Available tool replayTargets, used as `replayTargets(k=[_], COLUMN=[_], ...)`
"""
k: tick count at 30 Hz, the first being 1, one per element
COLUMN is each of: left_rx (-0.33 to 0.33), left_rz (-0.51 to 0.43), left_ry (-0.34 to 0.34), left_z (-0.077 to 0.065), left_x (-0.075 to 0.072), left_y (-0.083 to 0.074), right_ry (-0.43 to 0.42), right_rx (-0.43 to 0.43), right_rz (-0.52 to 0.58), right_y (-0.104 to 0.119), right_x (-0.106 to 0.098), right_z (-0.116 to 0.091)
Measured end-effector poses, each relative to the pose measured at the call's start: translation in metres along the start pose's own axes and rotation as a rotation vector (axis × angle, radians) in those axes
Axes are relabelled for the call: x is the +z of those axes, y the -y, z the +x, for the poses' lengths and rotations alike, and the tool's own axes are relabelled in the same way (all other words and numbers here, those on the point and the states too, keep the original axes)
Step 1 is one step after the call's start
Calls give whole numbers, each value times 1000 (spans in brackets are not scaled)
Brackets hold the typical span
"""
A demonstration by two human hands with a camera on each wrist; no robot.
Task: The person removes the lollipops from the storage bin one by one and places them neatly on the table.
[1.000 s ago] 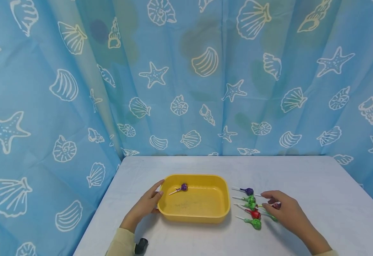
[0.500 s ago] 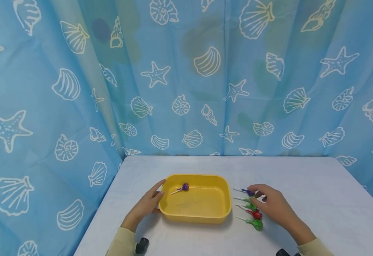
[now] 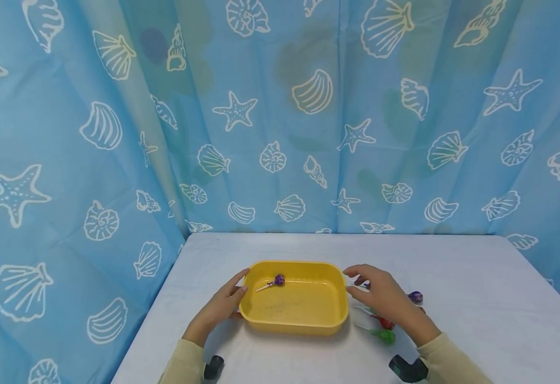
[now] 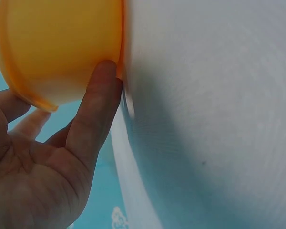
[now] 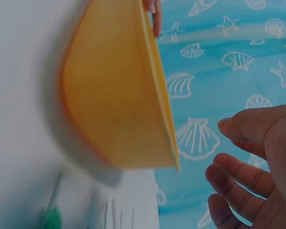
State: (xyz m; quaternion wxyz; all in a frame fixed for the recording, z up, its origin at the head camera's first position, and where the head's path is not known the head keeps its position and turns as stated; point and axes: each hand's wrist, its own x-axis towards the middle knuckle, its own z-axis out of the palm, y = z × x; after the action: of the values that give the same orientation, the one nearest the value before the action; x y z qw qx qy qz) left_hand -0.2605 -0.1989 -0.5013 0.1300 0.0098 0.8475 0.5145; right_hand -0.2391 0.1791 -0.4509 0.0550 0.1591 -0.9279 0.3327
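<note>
A yellow plastic tray (image 3: pixel 304 304) sits on the table, with one purple-wrapped lollipop (image 3: pixel 279 279) inside it towards the back left. My left hand (image 3: pixel 217 309) holds the tray's left end; in the left wrist view, fingertips (image 4: pixel 102 78) lie against its outer wall and others reach the rim. Beside the tray's right rim is my right hand (image 3: pixel 383 292), thumb and fingers apart. Nothing lies between them in the right wrist view, where a gap separates them from the tray (image 5: pixel 119 86). Under and around this hand lie several lollipops, partly hidden, among them a green one (image 3: pixel 386 336) and a red one (image 3: pixel 385 323).
A purple-wrapped lollipop (image 3: pixel 415 297) shows just right of the right wrist. The white-covered table (image 3: pixel 481 298) stretches to the right. A blue shell-print curtain (image 3: pixel 280 133) hangs behind and to the left. Dark wrist devices (image 3: pixel 408 369) show near both sleeves.
My right hand has moved left from over the lollipops to the tray's right rim, uncovering the purple one at the right. The left hand has stayed on the tray.
</note>
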Motion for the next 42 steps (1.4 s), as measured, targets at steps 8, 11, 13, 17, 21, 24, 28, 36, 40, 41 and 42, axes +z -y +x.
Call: replayTargets(k=[8, 11, 13, 17, 21, 24, 28, 36, 40, 41, 42], left_rx=[1, -5, -1, 1, 4, 8, 15, 26, 29, 31, 33], left_rz=[14, 8, 0, -7, -8, -5, -6, -5, -4, -2, -3], left_ry=[5, 3, 8, 12, 8, 4, 4, 7, 8, 8, 9], left_z=[0, -1, 0, 0, 1, 1, 0, -1, 0, 0, 0], left_x=[-1, -1, -1, -1, 0, -1, -2, -2, -2, -2, -2], left_y=[-2, -1, -1, 1, 2, 2, 1, 1, 2, 2, 2], right_ry=[46, 59, 66, 88, 109, 130, 150, 216, 232, 235, 240], right_rx=[-13, -24, -32, -33, -14, 1, 4, -28, -6, -9, -8], right_rz=[54, 63, 63, 68, 82, 76, 51, 57, 51, 42, 33], right_y=[17, 21, 24, 28, 31, 33, 35, 47, 52, 53, 53], right_x=[13, 21, 25, 33, 40, 45, 53, 60, 66, 68, 70], right_z=[20, 27, 31, 38, 43, 47, 54, 65, 71, 72, 74])
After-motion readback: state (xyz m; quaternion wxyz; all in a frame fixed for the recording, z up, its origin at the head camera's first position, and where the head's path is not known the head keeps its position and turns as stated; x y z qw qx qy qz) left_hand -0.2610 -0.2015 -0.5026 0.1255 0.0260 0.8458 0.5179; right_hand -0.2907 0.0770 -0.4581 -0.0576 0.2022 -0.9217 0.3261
